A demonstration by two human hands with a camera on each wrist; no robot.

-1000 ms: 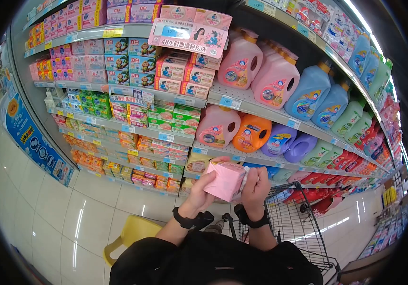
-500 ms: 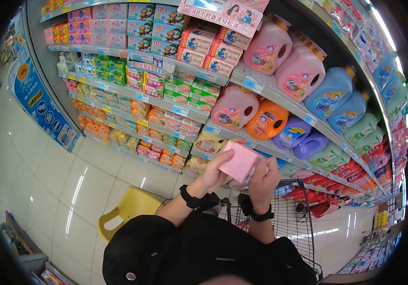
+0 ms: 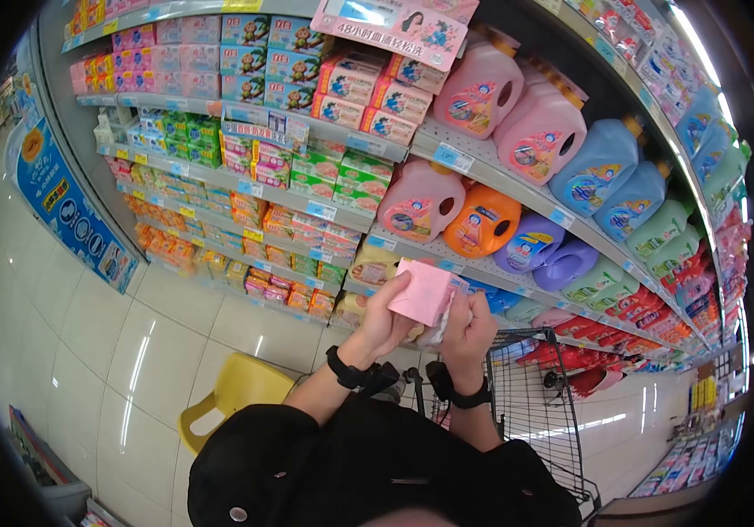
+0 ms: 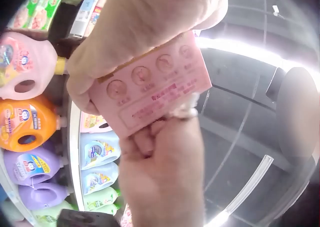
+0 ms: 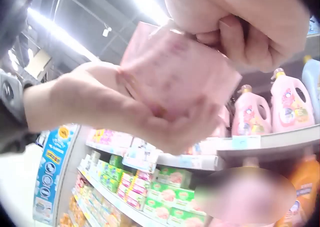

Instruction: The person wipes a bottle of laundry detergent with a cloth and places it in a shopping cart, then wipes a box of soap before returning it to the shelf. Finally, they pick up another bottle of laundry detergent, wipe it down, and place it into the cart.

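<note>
A pink box [image 3: 423, 292] is held up in front of the chest, with the shelves behind it. My left hand [image 3: 379, 325] grips it from the left, thumb on the near face and fingers underneath. At its right edge my right hand [image 3: 469, 334] has curled fingers, pinching crumpled whitish wrapping [image 4: 186, 107]. The left wrist view shows a printed face of the box [image 4: 152, 84] with round pictures and lines of text. In the right wrist view, the left hand [image 5: 115, 104] cups the box from below while the right hand [image 5: 250, 27] is at its upper edge.
Shelves ahead carry boxed goods [image 3: 337, 171], pink jugs [image 3: 421, 202] and an orange jug [image 3: 482, 220]. A wire shopping cart [image 3: 526, 413] stands close by on the right. A yellow stool [image 3: 241, 391] is on the tiled floor to the left.
The head view has swung, shifting the shelves across the picture. The box has tilted slightly between the hands. Both hands keep their places, left on the box and right at its right edge.
</note>
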